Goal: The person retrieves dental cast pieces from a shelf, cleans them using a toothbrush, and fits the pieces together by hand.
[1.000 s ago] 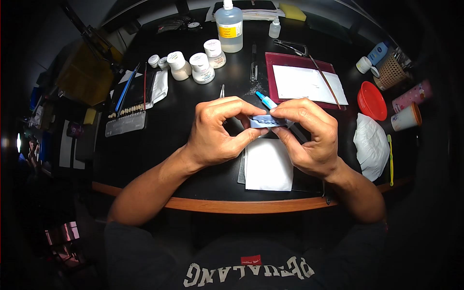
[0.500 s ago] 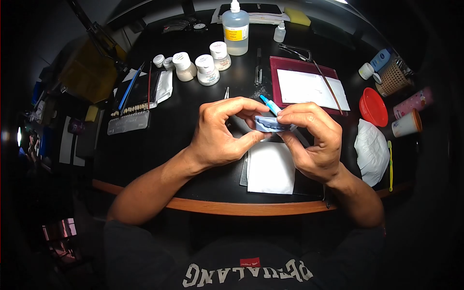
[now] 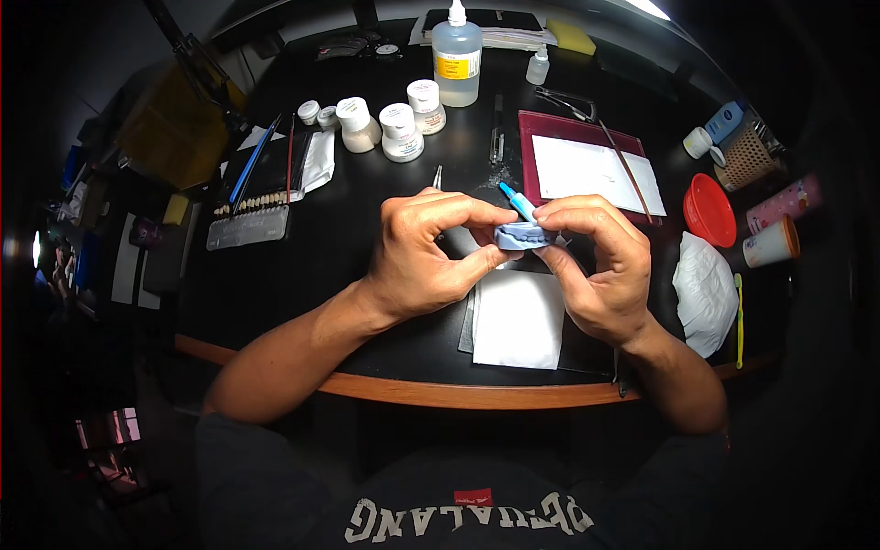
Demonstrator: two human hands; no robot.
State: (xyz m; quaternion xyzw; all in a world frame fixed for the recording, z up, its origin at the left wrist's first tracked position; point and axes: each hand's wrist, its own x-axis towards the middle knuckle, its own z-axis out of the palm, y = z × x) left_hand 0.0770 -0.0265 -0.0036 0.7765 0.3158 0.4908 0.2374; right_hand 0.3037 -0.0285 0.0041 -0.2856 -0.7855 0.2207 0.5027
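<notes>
A small blue-grey dental model (image 3: 523, 237) is held up over the desk between both hands, its row of teeth facing me. My left hand (image 3: 431, 243) is closed on its left side, index finger on top and thumb underneath. On the right end, my right hand (image 3: 596, 257) pinches it with fingers above and thumb below. Just behind the model, a light-blue pen-like tube (image 3: 519, 199) shows, partly hidden by the right fingers. A folded white tissue (image 3: 518, 321) lies below the hands. Metal tweezer-like tips (image 3: 438, 176) stick out behind my left hand.
Several white-lidded jars (image 3: 401, 133) and a large clear bottle (image 3: 456, 66) stand at the back. Rightward are a maroon tray (image 3: 532, 165) with white paper, a red bowl (image 3: 709, 211) and a crumpled tissue (image 3: 704, 293). A tooth shade guide (image 3: 247, 227) lies left.
The dental model has shifted slightly right and turned, so more of its teeth and base show between the fingers. Both hands keep their hold. The whole view has moved a little.
</notes>
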